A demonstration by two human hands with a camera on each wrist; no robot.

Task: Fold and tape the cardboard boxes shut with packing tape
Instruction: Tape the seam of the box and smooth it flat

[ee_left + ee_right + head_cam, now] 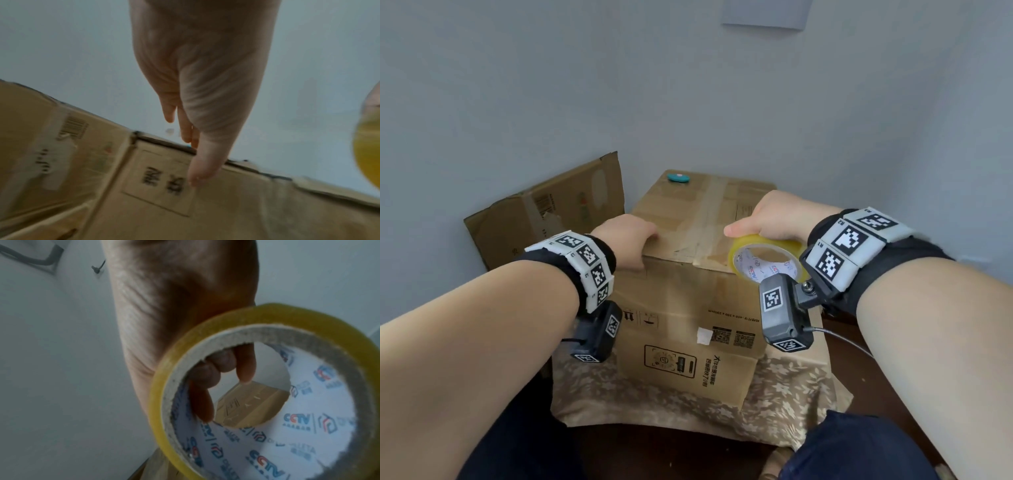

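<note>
A brown cardboard box (688,301) stands in the middle with its top flaps folded down and a strip of clear tape along the centre seam. My left hand (633,240) rests on the near-left top edge, fingers straight over the top and the thumb (205,164) pressed against the front face (257,211). My right hand (774,219) holds a yellowish roll of packing tape (767,255) just above the near-right top edge. In the right wrist view its fingers (205,378) hook through the core of the tape roll (267,318), and the box top (252,405) shows through the hole.
A small teal disc (678,177) lies on the far part of the box top. A flattened cardboard box (544,219) leans against the wall at the left. The box stands on a floral cloth (791,394). Grey walls close in behind.
</note>
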